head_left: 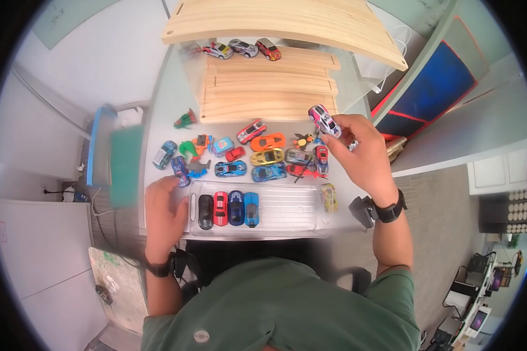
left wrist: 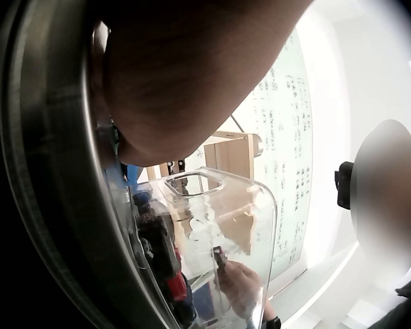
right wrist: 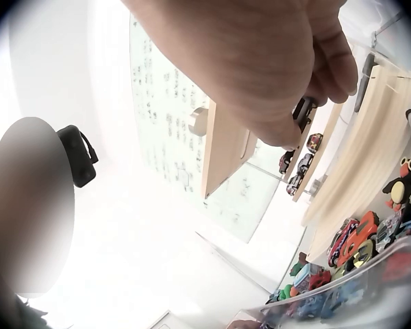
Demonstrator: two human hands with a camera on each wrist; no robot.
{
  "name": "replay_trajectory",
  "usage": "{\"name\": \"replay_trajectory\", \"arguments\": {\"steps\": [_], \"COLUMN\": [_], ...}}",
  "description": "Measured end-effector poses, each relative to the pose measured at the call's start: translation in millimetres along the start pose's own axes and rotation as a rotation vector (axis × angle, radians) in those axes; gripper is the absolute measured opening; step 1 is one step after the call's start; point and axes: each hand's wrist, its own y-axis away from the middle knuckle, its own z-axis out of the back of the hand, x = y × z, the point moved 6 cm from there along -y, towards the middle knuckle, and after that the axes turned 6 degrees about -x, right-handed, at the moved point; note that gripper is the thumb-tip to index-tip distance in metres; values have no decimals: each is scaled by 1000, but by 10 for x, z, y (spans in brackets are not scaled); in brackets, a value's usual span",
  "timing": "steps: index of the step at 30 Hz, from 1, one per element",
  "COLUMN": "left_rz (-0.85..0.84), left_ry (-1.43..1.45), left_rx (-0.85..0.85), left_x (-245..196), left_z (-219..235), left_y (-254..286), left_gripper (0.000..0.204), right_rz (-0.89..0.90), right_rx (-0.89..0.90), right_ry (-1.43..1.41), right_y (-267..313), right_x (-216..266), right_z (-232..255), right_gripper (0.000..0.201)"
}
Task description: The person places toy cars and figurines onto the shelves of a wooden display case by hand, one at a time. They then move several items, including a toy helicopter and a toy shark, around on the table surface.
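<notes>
The right hand (head_left: 362, 153) pinches a white and pink toy car (head_left: 324, 121) up over the toys, near the wooden steps (head_left: 269, 88). The left hand (head_left: 165, 215) rests by the clear tray (head_left: 287, 207) (four cars (head_left: 235, 209) sit inside), fingers loosely bent, touching a purple car (head_left: 180, 171).

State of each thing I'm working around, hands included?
Right hand: pinching a toy car, raised.
White-and-pink car: held above the table.
Left hand: relaxed, beside the tray.
Clear tray: uncovered, partly filled.
Black car: in the tray, leftmost of four in a row.
Orange car: on the table.
Wooden rack: three cars on its farthest step.
</notes>
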Motion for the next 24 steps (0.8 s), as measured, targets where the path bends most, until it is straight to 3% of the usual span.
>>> {"name": "replay_trajectory", "arguments": {"steps": [24], "left_rz": [4], "left_ry": [2], "left_rx": [3], "left_x": [4], "left_z": [3], "left_y": [2], "left_gripper": [50], "right_rz": [-72], "right_rx": [64], "right_ry": [25], "right_y": [-43], "right_x": [-104], "right_z": [-68], "right_gripper": [35]}}
